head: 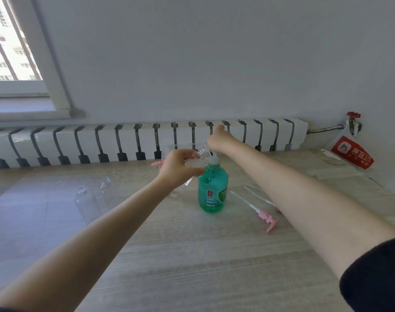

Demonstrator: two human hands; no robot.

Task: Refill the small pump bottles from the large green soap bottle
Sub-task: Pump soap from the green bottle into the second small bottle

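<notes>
At the middle of the wooden table (192, 255) stands the large green soap bottle (213, 190), upright and filled with green liquid almost to its shoulder. Your right hand (219, 139) reaches over it from the right and sits on top of its white pump head (212, 160), probably so you can press soap out. Your fingers are hidden behind the hand, so it cannot be told whether they lie flat or curl round the pump.

Your left hand (180, 168), just left of the green bottle, grips a small clear bottle (202, 154). It tips the bottle so the open threaded neck points at the pump's spout, seemingly to catch what comes out. No soap can be made out inside it.

Further left of the green bottle, two more small clear bottles (84, 199) stand with their caps off. They look empty and appear to be waiting their turn.

To the right of the green bottle, partly under your right forearm, a pink pump (267, 219) with its long dip tube lies flat on the table. A second tube lies beside it. Both were likely taken off so the necks are open for filling.
</notes>
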